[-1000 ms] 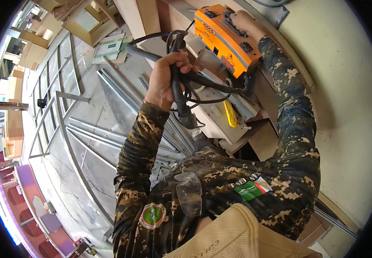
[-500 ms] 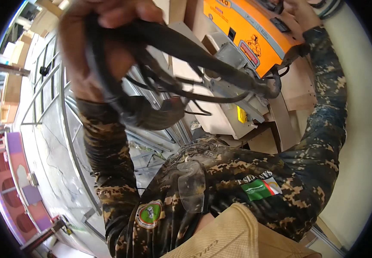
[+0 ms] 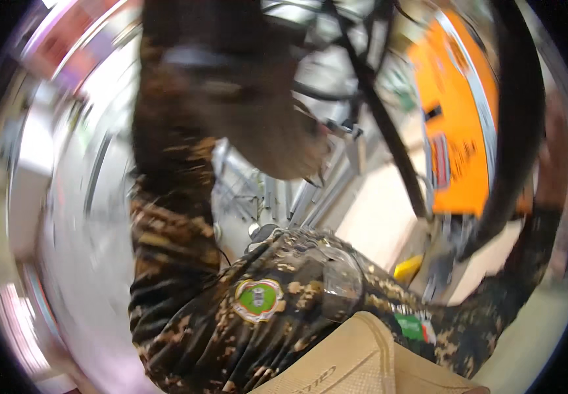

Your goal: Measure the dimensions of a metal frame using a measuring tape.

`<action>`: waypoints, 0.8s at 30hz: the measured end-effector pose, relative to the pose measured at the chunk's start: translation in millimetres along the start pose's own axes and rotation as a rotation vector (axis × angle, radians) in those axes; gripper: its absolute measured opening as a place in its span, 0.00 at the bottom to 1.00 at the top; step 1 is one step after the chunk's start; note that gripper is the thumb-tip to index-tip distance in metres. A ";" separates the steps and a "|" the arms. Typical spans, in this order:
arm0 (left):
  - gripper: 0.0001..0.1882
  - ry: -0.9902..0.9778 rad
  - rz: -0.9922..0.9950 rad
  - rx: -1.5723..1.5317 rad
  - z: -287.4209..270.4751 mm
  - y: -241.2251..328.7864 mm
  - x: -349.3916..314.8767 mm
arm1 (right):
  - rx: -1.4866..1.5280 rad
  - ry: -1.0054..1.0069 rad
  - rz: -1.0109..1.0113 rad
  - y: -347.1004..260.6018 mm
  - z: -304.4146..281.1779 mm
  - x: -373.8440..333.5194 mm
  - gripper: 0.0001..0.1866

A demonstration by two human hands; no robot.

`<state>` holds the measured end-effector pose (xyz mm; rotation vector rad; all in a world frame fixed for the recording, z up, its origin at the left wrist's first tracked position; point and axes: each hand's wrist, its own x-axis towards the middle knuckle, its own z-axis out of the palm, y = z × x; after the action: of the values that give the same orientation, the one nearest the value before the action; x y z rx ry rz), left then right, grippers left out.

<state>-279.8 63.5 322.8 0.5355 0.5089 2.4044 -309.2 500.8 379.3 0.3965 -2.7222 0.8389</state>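
Observation:
My left forearm [image 3: 172, 217] in its camouflage sleeve reaches up to the top of the view. The left hand is lost in dark blur there, so its fingers do not show. Beside that arm hangs a thick grey-brown rounded piece [image 3: 271, 138], smeared by motion, with black cables [image 3: 379, 98] looping near it. To the right stands an orange welding machine [image 3: 458, 125]. A thick black cable [image 3: 517, 125] passes in front of its right side. Behind this cable my right hand [image 3: 553, 154] is blurred beside the machine, its fingers hidden.
Several metal bars [image 3: 326, 190] lie on the floor past my body. A pale board or box [image 3: 382, 203] and a small yellow object [image 3: 407, 269] are below the machine. A pale wall [image 3: 533, 341] runs along the right.
My view has turned and blurred. The machine appears lower and farther right; the cables have spread apart, one now close in front of it. My right hand appears lower, at the machine's right.

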 end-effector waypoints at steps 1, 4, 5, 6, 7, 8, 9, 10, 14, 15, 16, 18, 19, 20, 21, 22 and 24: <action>0.11 0.040 -0.007 0.028 11.9 -19.9 17.4 | 0.169 0.055 0.290 32.3 -7.6 -16.1 0.09; 0.10 0.049 -0.072 0.038 33.0 -74.1 69.9 | 0.555 0.222 0.725 1.7 -37.2 -111.8 0.11; 0.10 0.035 -0.117 0.026 37.4 -91.2 85.7 | 0.514 0.202 0.724 12.6 -42.0 -138.1 0.11; 0.09 0.024 -0.158 0.017 40.5 -102.4 91.4 | 0.530 0.214 0.752 19.2 -39.4 -157.1 0.09; 0.09 0.009 -0.202 0.011 52.9 -110.9 80.8 | 0.578 0.253 0.777 21.8 -33.5 -179.6 0.07; 0.08 0.021 -0.214 0.024 56.5 -108.9 76.1 | 0.646 0.257 0.777 24.8 -18.1 -189.6 0.06; 0.05 0.023 -0.269 -0.019 55.8 -109.8 69.2 | 0.671 0.270 0.781 23.2 -2.1 -195.5 0.05; 0.05 0.026 -0.322 -0.061 53.0 -109.1 59.1 | 0.697 0.281 0.783 23.5 11.7 -199.7 0.04; 0.06 0.036 -0.384 -0.075 37.1 -112.6 35.2 | 0.808 0.098 0.860 21.9 59.3 -208.3 0.08; 0.06 0.096 -0.368 -0.026 37.3 -108.3 29.5 | 0.859 0.078 0.855 21.1 73.5 -203.3 0.10; 0.06 0.117 -0.385 -0.025 35.7 -100.3 24.4 | 0.905 0.064 0.855 17.9 87.0 -194.5 0.12; 0.06 0.153 -0.371 0.055 28.6 -85.7 16.4 | 0.931 -0.001 0.830 9.6 110.1 -179.0 0.19; 0.07 0.191 -0.322 0.115 25.0 -80.5 8.2 | 0.970 -0.028 0.819 6.6 121.6 -171.9 0.18; 0.11 0.305 -0.295 0.181 28.0 -74.9 4.1 | 1.013 -0.069 0.803 4.1 134.2 -162.3 0.18; 0.12 0.302 -0.251 0.241 23.8 -68.8 -1.9 | 1.049 -0.077 0.774 -0.5 142.1 -153.8 0.18; 0.12 0.300 -0.206 0.300 17.4 -62.1 -4.1 | 1.083 -0.085 0.744 -2.6 148.0 -145.8 0.18; 0.13 0.321 -0.206 0.317 5.1 -54.6 7.5 | 1.166 -0.102 0.756 11.1 154.0 -131.7 0.17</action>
<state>-256.5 109.6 303.0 0.2110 1.0441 2.2300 -216.8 444.2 207.7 -0.4657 -2.1002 2.6008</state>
